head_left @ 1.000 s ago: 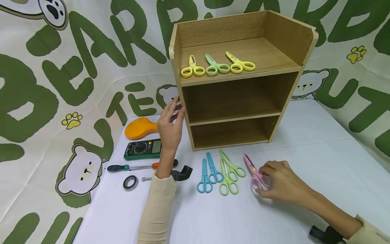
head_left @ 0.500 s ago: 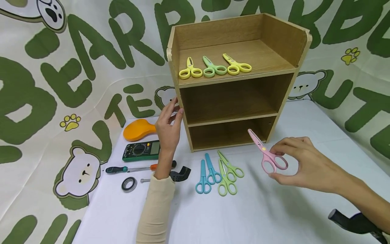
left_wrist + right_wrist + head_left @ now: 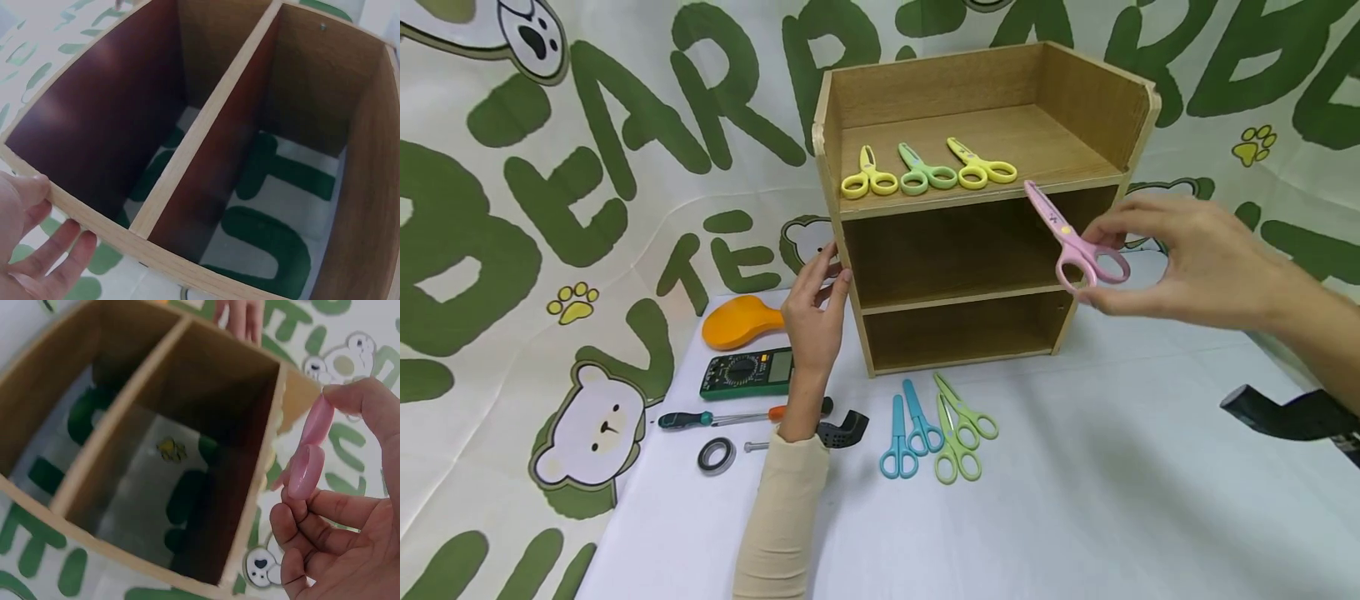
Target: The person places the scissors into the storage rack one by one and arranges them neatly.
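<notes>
The right hand [image 3: 1195, 262] pinches the pink scissors [image 3: 1071, 237] by the loops, up in the air before the right part of the shelf unit [image 3: 1097, 104]. They lie to the left of that hand, long axis slanting from the loops at near right to the tip at far left. The tip aims at the front edge of the top shelf [image 3: 1045, 142], right of the scissors lying there; in the head view it overlaps that edge, but I cannot tell how deep it sits. The right hand is much the nearer to them. The left hand [image 3: 815, 321] is at the left side of the shelf unit, its fingers loosely extended against the panel and gripping nothing.

Counting scissors, there are eight: one pink pair in hand; on the top shelf, two yellow scissors [image 3: 981, 165] with one mint-green pair [image 3: 925, 172] between; on the desk [image 3: 1060, 517], two blue scissors [image 3: 898, 433] and, right of them, two light-green scissors [image 3: 955, 433].

Farther left lie one orange paddle-shaped thing [image 3: 737, 322], one multimeter [image 3: 745, 372], one tape roll [image 3: 703, 457], one metal bolt [image 3: 758, 446], partly hidden, a teal-and-black handle [image 3: 685, 420] and an orange-and-black handle [image 3: 778, 412]; whether these two make one tool or two is unclear.
</notes>
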`<state>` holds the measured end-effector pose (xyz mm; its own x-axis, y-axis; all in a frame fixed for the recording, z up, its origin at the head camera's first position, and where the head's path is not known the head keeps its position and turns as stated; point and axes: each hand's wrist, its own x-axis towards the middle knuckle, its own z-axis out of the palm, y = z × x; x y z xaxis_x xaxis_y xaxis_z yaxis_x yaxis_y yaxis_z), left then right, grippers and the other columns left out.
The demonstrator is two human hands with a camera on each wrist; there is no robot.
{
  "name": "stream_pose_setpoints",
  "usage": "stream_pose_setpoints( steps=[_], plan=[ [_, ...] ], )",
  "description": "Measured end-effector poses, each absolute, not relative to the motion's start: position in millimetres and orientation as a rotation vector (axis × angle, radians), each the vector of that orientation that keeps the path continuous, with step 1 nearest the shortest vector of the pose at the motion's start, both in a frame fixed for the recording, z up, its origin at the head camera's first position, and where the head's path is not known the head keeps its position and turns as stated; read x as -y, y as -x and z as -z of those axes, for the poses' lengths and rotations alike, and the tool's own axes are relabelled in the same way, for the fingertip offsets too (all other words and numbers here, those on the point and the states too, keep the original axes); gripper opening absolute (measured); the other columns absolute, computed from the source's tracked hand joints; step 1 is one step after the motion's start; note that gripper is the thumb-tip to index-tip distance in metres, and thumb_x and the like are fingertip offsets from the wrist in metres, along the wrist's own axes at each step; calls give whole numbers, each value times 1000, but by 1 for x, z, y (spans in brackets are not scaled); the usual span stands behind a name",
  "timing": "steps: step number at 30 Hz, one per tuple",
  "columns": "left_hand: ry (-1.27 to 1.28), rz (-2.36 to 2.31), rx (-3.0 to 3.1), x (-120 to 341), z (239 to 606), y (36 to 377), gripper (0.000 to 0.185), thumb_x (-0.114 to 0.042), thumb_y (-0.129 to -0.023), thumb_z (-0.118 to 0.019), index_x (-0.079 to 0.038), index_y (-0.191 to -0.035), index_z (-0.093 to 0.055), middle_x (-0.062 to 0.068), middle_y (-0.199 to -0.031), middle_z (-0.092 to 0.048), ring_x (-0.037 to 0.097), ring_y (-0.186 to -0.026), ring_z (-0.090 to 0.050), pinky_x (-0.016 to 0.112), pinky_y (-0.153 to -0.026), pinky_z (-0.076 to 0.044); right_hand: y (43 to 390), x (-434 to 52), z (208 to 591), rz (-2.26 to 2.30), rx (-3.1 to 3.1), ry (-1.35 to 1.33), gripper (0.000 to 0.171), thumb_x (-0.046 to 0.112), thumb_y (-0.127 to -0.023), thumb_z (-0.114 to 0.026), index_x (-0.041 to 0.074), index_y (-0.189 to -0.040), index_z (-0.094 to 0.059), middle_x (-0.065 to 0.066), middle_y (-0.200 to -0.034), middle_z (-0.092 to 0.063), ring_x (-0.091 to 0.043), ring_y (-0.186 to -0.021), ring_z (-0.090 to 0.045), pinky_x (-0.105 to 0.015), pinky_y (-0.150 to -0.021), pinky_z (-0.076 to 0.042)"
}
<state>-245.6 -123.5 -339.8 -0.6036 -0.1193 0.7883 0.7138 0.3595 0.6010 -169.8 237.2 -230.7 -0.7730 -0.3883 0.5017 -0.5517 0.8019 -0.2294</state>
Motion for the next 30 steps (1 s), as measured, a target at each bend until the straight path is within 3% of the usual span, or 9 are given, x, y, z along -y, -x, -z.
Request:
stream_pose_setpoints(
  steps=[5,11,17,30],
  plan=[
    [527,1331,1839,123,343,249,39,3,-94,-66,7,-133,-60,22,-125,-64,32,-104,-67,45,-84,-59,195,-239,202,-476,2585,-644,52,27,-69,-91,7,-113,-73,-2,-106,-62,-11,-83,-43,-23,-57,-32],
    [523,1352,1836,130,362,268,42,-7,-96,-67,-4,-137,-61,13,-128,-65,31,-106,-67,45,-84,-59,234,-231,180,-393,2634,-629,55,35,-79,-82,-1,-118,-69,-15,-112,-60,-24,-88,-45,-29,-62,-35],
    [542,1350,1825,134,367,272,42,-18,-98,-67,-14,-139,-61,2,-130,-64,22,-108,-66,40,-85,-59,265,-221,172,-368,2691,-600,59,40,-83,-77,-5,-119,-68,-20,-113,-59,-31,-97,-46,-42,-72,-35],
    [559,1366,1831,136,367,273,42,-14,-98,-66,-12,-139,-61,3,-131,-63,20,-109,-66,41,-86,-58,283,-216,173,-315,2820,-463,64,45,-85,-73,-8,-119,-65,-23,-114,-51,-37,-101,-44,-43,-70,-38]
  ],
)
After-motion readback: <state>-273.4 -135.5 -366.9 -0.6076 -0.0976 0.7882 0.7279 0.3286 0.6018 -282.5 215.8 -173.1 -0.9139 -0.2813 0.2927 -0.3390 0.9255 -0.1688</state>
